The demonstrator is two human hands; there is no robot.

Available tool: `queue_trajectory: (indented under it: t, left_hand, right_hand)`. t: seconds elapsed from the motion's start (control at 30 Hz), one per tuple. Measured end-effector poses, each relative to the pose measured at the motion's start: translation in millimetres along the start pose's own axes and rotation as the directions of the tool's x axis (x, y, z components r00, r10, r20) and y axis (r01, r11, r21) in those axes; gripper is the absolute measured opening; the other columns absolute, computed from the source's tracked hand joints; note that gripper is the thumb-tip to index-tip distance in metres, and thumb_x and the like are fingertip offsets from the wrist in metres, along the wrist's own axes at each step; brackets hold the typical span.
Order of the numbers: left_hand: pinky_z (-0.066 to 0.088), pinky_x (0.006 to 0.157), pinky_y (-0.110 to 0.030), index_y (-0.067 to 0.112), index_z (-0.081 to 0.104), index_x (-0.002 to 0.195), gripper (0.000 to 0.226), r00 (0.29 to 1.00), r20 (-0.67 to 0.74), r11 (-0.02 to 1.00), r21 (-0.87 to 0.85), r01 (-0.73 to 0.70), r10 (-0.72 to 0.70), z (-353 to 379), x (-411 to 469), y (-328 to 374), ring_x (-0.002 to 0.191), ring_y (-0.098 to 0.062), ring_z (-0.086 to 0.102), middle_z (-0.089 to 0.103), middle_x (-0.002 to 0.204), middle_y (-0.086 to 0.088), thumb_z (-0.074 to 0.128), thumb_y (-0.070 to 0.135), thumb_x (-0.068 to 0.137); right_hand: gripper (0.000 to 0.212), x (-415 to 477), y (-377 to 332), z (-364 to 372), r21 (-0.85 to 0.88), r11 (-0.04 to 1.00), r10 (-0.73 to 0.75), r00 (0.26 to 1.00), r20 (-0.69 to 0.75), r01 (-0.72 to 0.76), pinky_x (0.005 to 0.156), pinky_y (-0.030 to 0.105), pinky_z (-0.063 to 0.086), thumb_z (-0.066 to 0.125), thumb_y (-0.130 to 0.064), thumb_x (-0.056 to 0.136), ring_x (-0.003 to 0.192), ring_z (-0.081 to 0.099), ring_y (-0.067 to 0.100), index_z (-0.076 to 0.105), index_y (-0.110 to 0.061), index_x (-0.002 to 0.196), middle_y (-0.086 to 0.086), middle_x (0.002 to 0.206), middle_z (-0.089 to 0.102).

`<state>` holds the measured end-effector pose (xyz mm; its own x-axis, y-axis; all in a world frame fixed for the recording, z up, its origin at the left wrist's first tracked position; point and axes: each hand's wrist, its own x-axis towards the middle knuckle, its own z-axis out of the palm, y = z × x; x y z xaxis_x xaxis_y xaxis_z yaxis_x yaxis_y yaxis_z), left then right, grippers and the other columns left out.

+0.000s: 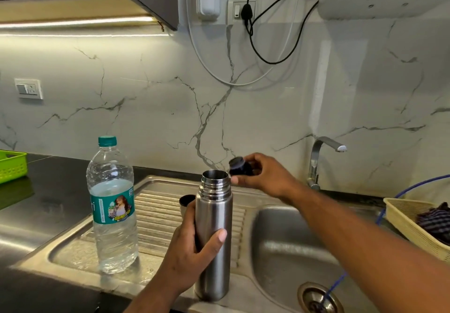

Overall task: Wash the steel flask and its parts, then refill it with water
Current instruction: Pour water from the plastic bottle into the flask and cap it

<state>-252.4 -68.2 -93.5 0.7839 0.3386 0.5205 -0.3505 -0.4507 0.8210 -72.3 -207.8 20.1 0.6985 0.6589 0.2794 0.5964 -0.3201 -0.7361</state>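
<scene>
- Left hand: fingers wrapped round the upright cylindrical steel flask at the ribbed steel drainboard.
- Right hand: fingers pinch the dark round stopper beside the open mouth.
- Step judged: dismantling; next, wash the parts.

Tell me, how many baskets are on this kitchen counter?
2. A green plastic basket sits at the far left edge of the counter; a tan woven basket holding a dark cloth sits at the far right, beside the sink. More could lie outside the view.
</scene>
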Motion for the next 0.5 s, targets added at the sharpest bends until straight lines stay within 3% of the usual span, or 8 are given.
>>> queue_trajectory:
  t: [0.13,0.23,0.4,0.5]
  left_hand:
    - [0.057,0.077,-0.016,0.053,0.038,0.130,0.073,0.999,-0.034,1.000,0.013,0.027,-0.026,7,-1,4,0.105,0.001,0.067,0.067,0.111,0.022,0.067,0.073,0.067]
    - [0.058,0.074,-0.018,0.063,0.035,0.124,0.074,0.997,-0.074,0.999,0.043,0.026,-0.023,12,-1,5,0.100,0.004,0.067,0.065,0.107,0.027,0.073,0.076,0.061]
    - [0.058,0.071,-0.016,0.066,0.029,0.121,0.078,0.995,-0.098,0.998,0.050,0.026,-0.021,17,-1,8,0.096,0.006,0.067,0.064,0.111,0.019,0.074,0.076,0.058]
    - [0.057,0.071,-0.016,0.074,0.025,0.117,0.076,0.996,-0.083,0.999,0.048,0.021,-0.017,17,-1,8,0.097,0.006,0.066,0.062,0.114,0.018,0.073,0.078,0.058]
  right_hand:
    - [0.059,-19,-50,-49,0.097,0.980,-0.185,0.978,0.093,0.176,0.087,0.025,0.060,0.081,-0.031,0.086,0.113,0.066,0.013,0.058,-0.028,0.140,-0.007,0.126,0.067]
    - [0.064,-28,-85,-69,-0.060,0.947,-0.295,0.929,0.224,0.315,0.086,0.015,0.056,0.080,-0.028,0.087,0.116,0.062,0.008,0.054,-0.036,0.145,-0.009,0.136,0.061]
    - [0.057,-29,-124,-74,-0.224,0.888,-0.290,0.866,0.407,0.403,0.088,0.030,0.061,0.086,-0.032,0.082,0.103,0.071,0.016,0.055,-0.033,0.130,-0.006,0.122,0.065]
    - [0.057,-23,-136,-70,-0.366,0.813,-0.251,0.840,0.482,0.453,0.088,0.029,0.058,0.086,-0.038,0.081,0.105,0.068,0.014,0.056,-0.032,0.130,-0.006,0.124,0.065]
